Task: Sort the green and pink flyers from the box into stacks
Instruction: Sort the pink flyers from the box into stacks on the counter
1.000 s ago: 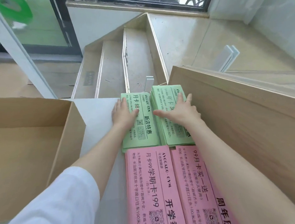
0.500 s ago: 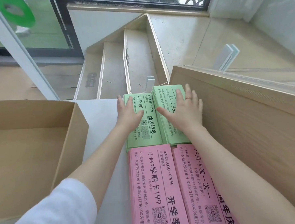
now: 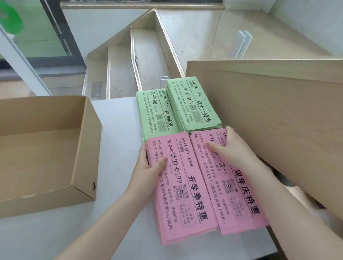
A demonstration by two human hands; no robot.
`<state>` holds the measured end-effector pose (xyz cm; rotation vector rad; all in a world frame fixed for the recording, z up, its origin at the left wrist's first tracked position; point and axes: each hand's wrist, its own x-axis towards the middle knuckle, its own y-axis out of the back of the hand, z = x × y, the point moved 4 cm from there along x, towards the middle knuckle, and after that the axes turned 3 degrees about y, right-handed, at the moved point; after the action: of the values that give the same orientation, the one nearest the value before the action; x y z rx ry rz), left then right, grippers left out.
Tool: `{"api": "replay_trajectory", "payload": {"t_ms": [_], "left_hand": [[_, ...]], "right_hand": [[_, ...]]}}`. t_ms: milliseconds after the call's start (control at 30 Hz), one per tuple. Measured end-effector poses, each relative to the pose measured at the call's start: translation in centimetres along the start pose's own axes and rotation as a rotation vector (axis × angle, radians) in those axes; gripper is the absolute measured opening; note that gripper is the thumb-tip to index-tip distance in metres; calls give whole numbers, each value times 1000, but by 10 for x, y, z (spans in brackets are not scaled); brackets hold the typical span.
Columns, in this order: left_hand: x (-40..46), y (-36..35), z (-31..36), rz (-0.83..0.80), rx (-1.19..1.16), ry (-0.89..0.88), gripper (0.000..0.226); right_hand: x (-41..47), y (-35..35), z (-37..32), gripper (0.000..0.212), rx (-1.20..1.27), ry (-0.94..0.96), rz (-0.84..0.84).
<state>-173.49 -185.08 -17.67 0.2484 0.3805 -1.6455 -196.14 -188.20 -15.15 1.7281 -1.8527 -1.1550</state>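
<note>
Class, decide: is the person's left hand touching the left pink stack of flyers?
Touching. The head view shows the left hand gripping the left pink stack, thumb on top and fingers at its left edge.

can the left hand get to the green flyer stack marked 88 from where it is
Probably yes. The left hand holds the left pink flyer stack's outer edge, and the left green flyer stack marked 88 lies directly beyond it, its top uncovered. The right hand rests on the other pink stack, clear of the path.
</note>
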Motion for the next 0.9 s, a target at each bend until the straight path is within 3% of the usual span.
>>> {"api": "replay_trajectory", "payload": {"t_ms": [200, 333, 400, 433, 533, 600, 700, 900], "left_hand": [[-1, 1, 2, -18, 30, -16, 43], [0, 1, 2, -36, 79, 19, 56], [-6, 4, 1, 35, 290, -25, 82], [-14, 3, 3, 41, 454, -134, 89], [-50, -7, -1, -109, 998, -451, 93], [-68, -15, -8, -193, 1275, -583, 97], [-79, -21, -16, -248, 1500, -732, 102], [-77, -17, -25, -247, 1589, -696, 81]], "right_hand": [[-2, 0, 0, 61, 30, 61, 30], [-9, 1, -1, 92, -26, 93, 45], [-34, 13, -3, 90, -49, 215, 64], [-52, 20, -4, 87, -57, 320, 70], [-114, 23, 5, 85, -220, 613, 46], [-134, 9, 24, 90, -369, 666, -8], [-144, -10, 34, 96, -490, 686, -43], [-138, -15, 33, 75, -484, 724, 45]]}}
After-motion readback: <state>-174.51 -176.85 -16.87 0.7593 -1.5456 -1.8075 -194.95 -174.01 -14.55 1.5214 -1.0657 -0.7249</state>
